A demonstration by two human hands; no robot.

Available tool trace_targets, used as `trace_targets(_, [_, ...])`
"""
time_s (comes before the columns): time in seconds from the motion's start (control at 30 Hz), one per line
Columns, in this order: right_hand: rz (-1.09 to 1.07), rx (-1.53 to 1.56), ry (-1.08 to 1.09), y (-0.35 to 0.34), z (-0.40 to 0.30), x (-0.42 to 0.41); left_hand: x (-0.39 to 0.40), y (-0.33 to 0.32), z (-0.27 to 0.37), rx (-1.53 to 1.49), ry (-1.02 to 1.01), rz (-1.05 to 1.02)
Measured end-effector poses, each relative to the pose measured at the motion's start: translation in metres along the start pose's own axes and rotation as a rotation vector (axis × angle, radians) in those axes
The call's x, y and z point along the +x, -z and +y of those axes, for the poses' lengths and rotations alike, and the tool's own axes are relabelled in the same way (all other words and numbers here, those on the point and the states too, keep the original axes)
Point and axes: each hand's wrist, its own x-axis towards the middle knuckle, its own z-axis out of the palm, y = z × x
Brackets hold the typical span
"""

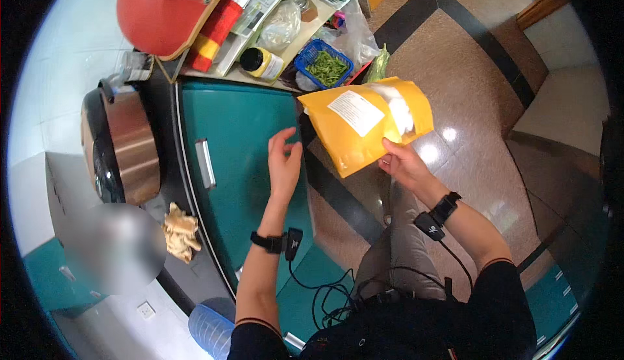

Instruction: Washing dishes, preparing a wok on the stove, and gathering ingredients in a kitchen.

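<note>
My right hand (404,165) grips the lower edge of a yellow pouch (336,140), its thumb on the upper face. The pouch has a printed white label (356,112) and a whitish window strip near its right end. It is held above the floor, just right of the teal cabinet door (243,140). My left hand (284,157) is raised over that door with its fingers apart and nothing in them, a short way left of the pouch. Both wrists wear black straps with small cabled devices.
Beyond the pouch, a shelf holds a blue basket of green pods (324,64), a yellow jar with a black lid (262,63) and plastic bags (280,23). A rice cooker (129,145) and a crumpled tan cloth (180,233) sit on the dark counter at left. Cables hang before my waist.
</note>
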Motion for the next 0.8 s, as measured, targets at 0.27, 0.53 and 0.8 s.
trace_targets(0.27, [0.159,-0.062,0.047,0.049,-0.032,0.034,0.231,-0.039,-0.058,0.684,-0.288,0.193])
trace_targets(0.53, [0.185,-0.139,-0.003,0.045,-0.048,0.083,0.387,-0.026,-0.118,0.796,0.154,0.118])
trace_targets(0.8, [0.249,-0.281,0.018,0.044,-0.055,0.138,0.357,-0.036,-0.090,0.804,-0.069,0.168])
